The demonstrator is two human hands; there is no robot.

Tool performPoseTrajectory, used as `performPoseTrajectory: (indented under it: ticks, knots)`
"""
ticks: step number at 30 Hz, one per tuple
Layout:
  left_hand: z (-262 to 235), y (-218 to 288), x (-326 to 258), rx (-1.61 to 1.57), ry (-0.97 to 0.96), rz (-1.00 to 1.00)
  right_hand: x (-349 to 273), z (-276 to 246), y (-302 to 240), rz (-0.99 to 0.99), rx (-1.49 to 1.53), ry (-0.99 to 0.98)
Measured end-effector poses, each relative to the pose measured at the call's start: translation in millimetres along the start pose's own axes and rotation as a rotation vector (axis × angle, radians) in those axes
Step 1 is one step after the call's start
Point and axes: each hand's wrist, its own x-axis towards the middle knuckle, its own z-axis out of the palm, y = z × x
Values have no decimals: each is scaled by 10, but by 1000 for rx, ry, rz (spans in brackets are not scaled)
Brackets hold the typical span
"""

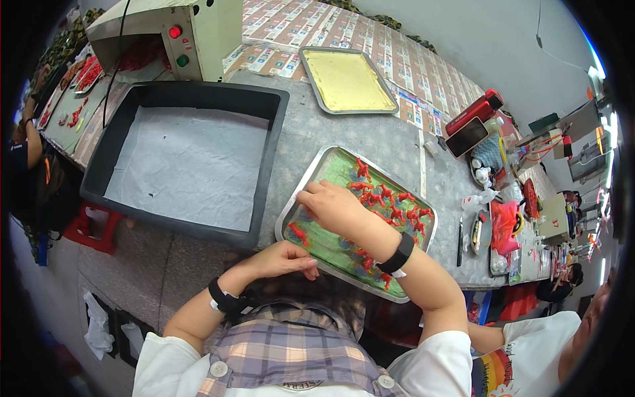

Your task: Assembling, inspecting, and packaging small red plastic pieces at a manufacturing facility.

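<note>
A metal tray (433,233) lined in green holds several small red figures (397,213), some with bluish patches beneath them. My right hand (331,206) reaches over the left part of this tray, its fingers curled down and pinched; what they hold, if anything, is hidden. One red figure (299,235) lies just below that hand, near the tray's left end. By the tray's near left edge, my left hand (284,259) is closed, thumb and fingertips pressed together. Whether something small sits in its fingers I cannot make out.
A deep black bin (278,122) lined with a pale sheet stands to the left. Behind the tray lies another tray (307,66) with a pale yellow surface. A machine (228,40) with red and green buttons stands far left. A person (529,351) is close on my right.
</note>
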Motion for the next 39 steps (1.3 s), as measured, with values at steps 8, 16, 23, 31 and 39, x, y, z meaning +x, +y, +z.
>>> performPoseTrajectory:
  ticks: [8, 16, 23, 31, 39]
  knots:
    - [30, 35, 73, 16, -3, -34, -558, -565, -12, 113, 103, 136]
    - [203, 149, -97, 235, 104, 76, -2259, -829, -107, 809, 280, 672]
    - [103, -116, -209, 278, 595, 158, -2882, 464, -286, 1368, 889, 763]
    - [201, -111, -14, 253, 661, 83, -2933, 537, 184, 1273, 698, 761]
    - [305, 7, 503, 368, 591, 77, -3475, 213, 677, 1182, 864, 1021]
